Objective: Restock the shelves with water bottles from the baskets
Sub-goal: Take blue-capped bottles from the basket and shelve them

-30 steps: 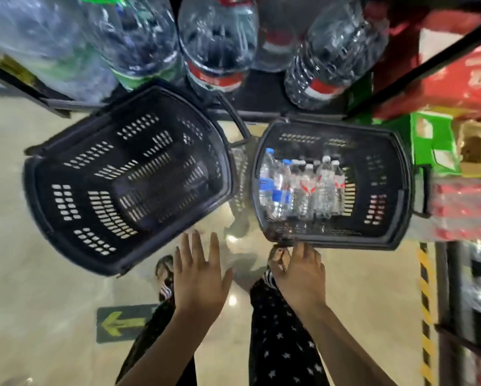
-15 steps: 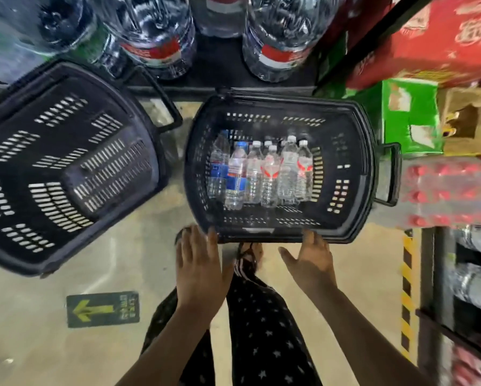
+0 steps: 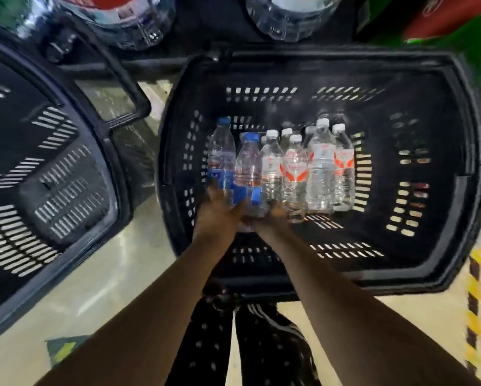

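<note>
Fingers blurred at the bottles

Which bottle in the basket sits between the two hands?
The blue-capped bottle second from the left: its blue-labelled base lies between the left hand and the right hand. Every bottle to its right has a white cap.

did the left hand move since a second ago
Yes. The left hand went forward over the near rim of the bottle-filled basket, from outside it to the blue-labelled bottles inside. Its grip is too blurred to judge.
</note>
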Demonstrator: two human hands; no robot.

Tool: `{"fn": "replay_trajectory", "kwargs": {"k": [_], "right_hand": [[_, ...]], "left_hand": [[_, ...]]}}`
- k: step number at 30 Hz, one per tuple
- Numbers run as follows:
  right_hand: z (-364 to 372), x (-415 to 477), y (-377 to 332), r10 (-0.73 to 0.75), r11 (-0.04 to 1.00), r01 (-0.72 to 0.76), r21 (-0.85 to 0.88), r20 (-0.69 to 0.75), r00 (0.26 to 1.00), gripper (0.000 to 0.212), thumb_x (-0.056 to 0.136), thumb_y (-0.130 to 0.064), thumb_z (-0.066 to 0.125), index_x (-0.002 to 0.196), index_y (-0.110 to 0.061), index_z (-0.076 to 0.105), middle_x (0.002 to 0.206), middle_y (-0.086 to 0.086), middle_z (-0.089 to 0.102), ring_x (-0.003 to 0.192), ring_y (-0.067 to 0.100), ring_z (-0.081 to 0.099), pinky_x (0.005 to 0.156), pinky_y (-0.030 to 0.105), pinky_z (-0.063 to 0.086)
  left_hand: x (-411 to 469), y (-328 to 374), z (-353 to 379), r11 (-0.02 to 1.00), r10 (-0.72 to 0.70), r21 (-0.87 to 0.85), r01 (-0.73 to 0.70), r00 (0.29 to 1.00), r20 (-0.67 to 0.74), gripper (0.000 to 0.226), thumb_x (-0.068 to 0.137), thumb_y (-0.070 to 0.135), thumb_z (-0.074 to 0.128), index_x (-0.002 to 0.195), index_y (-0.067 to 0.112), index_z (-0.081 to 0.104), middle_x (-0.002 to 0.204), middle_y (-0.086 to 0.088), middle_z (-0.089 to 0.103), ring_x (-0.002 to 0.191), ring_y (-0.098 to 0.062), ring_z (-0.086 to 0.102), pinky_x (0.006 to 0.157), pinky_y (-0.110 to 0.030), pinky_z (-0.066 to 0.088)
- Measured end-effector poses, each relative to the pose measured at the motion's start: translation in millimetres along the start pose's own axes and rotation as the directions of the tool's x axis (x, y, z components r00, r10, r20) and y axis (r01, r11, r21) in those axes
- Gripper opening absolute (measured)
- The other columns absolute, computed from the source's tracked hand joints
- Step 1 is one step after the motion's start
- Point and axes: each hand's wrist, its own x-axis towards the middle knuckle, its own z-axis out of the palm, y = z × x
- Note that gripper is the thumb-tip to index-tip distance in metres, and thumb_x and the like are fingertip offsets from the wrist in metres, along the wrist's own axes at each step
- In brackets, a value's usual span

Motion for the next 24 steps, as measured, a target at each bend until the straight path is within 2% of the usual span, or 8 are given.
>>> {"fn": "replay_trajectory", "kwargs": {"k": [2, 6, 10, 12, 15, 17, 19, 24], "right_hand": [[17, 21, 9, -0.018, 0.999, 0.018, 0.051, 0.004, 1.0, 0.031, 0.081, 0.008, 0.069, 0.102, -0.005, 0.051, 0.081, -0.006, 0.05, 0.068, 0.005, 0.051, 0.049, 0.011, 0.047], [30, 49, 21, -0.06, 0.997, 0.06, 0.047, 0.017, 0.998, 0.026, 0.078, 0.001, 0.074, 0.097, -0.01, 0.059, 0.098, 0.008, 0.064, 0.089, 0.019, 0.062, 0.078, 0.031, 0.053], [10, 48, 26, -0.12, 0.991, 0.107, -0.075, -0.186, 0.975, 0.049, 0.066, -0.021, 0.084, 0.106, -0.01, 0.059, 0.091, 0.002, 0.063, 0.079, 0.016, 0.06, 0.064, 0.024, 0.049], [3, 49, 29, -0.174, 0.98, 0.129, -0.154, -0.327, 0.929, 0.063, 0.063, -0.028, 0.084, 0.111, -0.004, 0.051, 0.1, 0.01, 0.059, 0.088, 0.024, 0.058, 0.075, 0.032, 0.049], [-10, 56, 35, -0.324, 0.889, 0.076, -0.452, -0.503, 0.801, 0.065, 0.061, -0.037, 0.082, 0.102, 0.003, 0.051, 0.093, 0.023, 0.058, 0.087, 0.04, 0.058, 0.07, 0.04, 0.048], [-18, 60, 36, -0.36, 0.825, -0.009, -0.565, -0.539, 0.762, 0.075, 0.049, -0.046, 0.089, 0.094, 0.002, 0.053, 0.085, 0.023, 0.059, 0.079, 0.04, 0.059, 0.062, 0.037, 0.049], [-18, 61, 39, -0.439, 0.772, 0.036, -0.635, -0.492, 0.752, 0.085, 0.042, -0.062, 0.084, 0.088, 0.003, 0.054, 0.077, 0.023, 0.058, 0.07, 0.037, 0.059, 0.058, 0.036, 0.048], [2, 62, 36, -0.308, 0.845, 0.129, -0.519, -0.275, 0.911, 0.067, 0.075, -0.047, 0.072, 0.115, 0.0, 0.049, 0.113, 0.021, 0.058, 0.108, 0.037, 0.055, 0.086, 0.038, 0.044]], "left_hand": [[28, -11, 14, 0.994, -0.041, -0.099, 0.036, 0.998, -0.048, 0.074, 0.092, 0.038, 0.061, 0.149, 0.014, 0.021, 0.14, -0.01, 0.051, 0.123, -0.029, 0.054, 0.1, -0.044, 0.047], [69, -30, 38, 0.988, -0.115, -0.12, 0.097, 0.982, -0.149, 0.073, 0.089, 0.038, 0.062, 0.147, 0.012, 0.028, 0.138, -0.015, 0.051, 0.123, -0.033, 0.053, 0.099, -0.049, 0.046], [74, -22, 41, 0.994, -0.108, 0.004, 0.113, 0.955, -0.275, 0.07, 0.087, 0.033, 0.067, 0.143, 0.005, 0.034, 0.135, -0.02, 0.048, 0.121, -0.036, 0.05, 0.097, -0.041, 0.045], [75, -22, 41, 0.993, -0.097, 0.044, 0.11, 0.967, -0.235, 0.067, 0.082, 0.029, 0.074, 0.136, 0.003, 0.044, 0.129, -0.021, 0.052, 0.118, -0.035, 0.052, 0.095, -0.04, 0.047], [75, -19, 44, 0.993, -0.117, -0.038, 0.114, 0.989, -0.088, 0.048, 0.074, 0.022, 0.081, 0.116, 0.005, 0.063, 0.113, -0.015, 0.067, 0.104, -0.029, 0.064, 0.088, -0.036, 0.052], [74, -15, 49, 0.991, -0.131, -0.036, 0.13, 0.991, -0.037, 0.041, 0.074, 0.024, 0.081, 0.11, 0.009, 0.067, 0.107, -0.01, 0.069, 0.099, -0.025, 0.065, 0.081, -0.029, 0.05], [71, -13, 54, 0.991, -0.128, -0.044, 0.126, 0.991, -0.037, 0.039, 0.075, 0.025, 0.081, 0.109, 0.011, 0.068, 0.108, -0.01, 0.069, 0.098, -0.025, 0.065, 0.075, -0.025, 0.045], [65, -13, 52, 0.992, -0.118, -0.055, 0.115, 0.991, -0.056, 0.024, 0.077, 0.028, 0.078, 0.09, 0.029, 0.058, 0.111, -0.008, 0.069, 0.101, -0.024, 0.065, 0.075, -0.024, 0.043]]}}
